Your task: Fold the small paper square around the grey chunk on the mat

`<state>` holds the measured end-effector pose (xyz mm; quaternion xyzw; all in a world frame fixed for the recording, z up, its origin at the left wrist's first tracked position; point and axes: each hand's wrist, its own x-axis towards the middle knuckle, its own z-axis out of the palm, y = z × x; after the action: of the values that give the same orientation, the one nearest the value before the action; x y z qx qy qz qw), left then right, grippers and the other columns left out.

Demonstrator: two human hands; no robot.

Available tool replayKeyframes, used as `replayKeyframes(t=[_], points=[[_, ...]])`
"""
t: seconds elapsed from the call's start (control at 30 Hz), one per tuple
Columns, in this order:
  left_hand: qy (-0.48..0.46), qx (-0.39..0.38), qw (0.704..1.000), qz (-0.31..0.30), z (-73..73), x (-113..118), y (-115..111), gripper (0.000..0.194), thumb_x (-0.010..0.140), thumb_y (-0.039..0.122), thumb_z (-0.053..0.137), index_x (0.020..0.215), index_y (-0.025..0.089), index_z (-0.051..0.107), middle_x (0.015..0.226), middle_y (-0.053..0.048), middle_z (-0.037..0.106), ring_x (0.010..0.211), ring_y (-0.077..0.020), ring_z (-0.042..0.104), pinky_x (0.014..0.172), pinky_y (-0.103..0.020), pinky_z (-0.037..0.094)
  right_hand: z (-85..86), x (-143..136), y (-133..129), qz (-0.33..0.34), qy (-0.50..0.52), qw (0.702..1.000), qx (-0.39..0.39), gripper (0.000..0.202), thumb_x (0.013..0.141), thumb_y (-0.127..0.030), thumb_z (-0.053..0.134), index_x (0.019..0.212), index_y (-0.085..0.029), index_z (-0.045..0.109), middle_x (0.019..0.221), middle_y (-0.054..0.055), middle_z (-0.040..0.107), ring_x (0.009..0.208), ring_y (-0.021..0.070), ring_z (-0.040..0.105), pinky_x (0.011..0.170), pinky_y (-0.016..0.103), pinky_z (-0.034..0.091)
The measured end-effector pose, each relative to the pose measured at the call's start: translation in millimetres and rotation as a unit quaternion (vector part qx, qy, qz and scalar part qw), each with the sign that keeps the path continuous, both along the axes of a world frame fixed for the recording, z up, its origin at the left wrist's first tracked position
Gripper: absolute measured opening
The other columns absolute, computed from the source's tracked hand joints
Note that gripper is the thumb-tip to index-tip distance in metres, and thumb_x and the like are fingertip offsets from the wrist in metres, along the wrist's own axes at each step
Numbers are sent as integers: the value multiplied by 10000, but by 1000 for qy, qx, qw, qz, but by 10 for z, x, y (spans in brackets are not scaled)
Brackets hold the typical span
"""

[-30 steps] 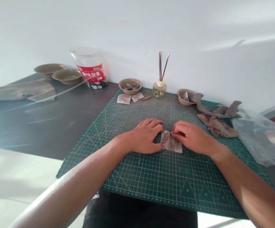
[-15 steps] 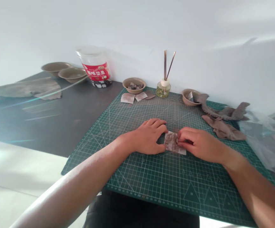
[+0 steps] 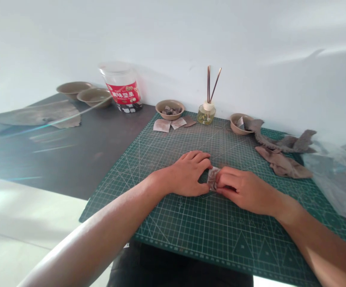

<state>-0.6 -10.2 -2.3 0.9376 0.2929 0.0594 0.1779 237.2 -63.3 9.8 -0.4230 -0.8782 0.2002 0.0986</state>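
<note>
A small pale square with brown smears [image 3: 213, 178] lies on the green cutting mat [image 3: 191, 223], between my two hands. My left hand [image 3: 191, 174] rests on the mat with its fingers spread, thumb and forefinger touching the square's left edge. On the other side, my right hand [image 3: 238, 187] has its fingers drawn together in a pinch over the right part of the square, which they cover. Whether anything else is between those fingertips is hidden.
Behind stand a bowl of dark bits [image 3: 170, 110], pale squares [image 3: 162, 125], a reed diffuser [image 3: 206, 113] and another bowl [image 3: 239, 124]. Brown cloth [image 3: 285, 161] lies right; a plastic tub [image 3: 125, 89], two bowls [image 3: 95, 97] and grey cloth [image 3: 35, 114] are left.
My right hand has moved left across the square and now covers more of its right part. My left hand has kept its place at the left edge. The view has shifted slightly.
</note>
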Motion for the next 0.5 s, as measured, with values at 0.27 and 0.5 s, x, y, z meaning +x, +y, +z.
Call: replayKeyframes(t=[0.27, 0.5], points=[[-1, 5, 1000, 3, -10, 1, 4, 473, 868, 464, 605, 1274, 236, 525, 1564, -86, 335, 1469, -320, 235, 1187, -518, 236, 16, 63, 59, -38, 10, 999, -2, 126, 947, -245, 612, 826, -216, 600, 895, 1, 623, 820, 156, 599, 746, 288, 436], [8, 7, 1000, 7, 5, 7, 5, 493, 863, 440, 610, 1301, 235, 510, 1561, -90, 341, 1477, -311, 221, 1195, -506, 225, -3, 80, 89, -70, 0, 997, 31, 122, 961, -250, 589, 845, -213, 600, 924, 13, 630, 827, 167, 605, 756, 302, 432]])
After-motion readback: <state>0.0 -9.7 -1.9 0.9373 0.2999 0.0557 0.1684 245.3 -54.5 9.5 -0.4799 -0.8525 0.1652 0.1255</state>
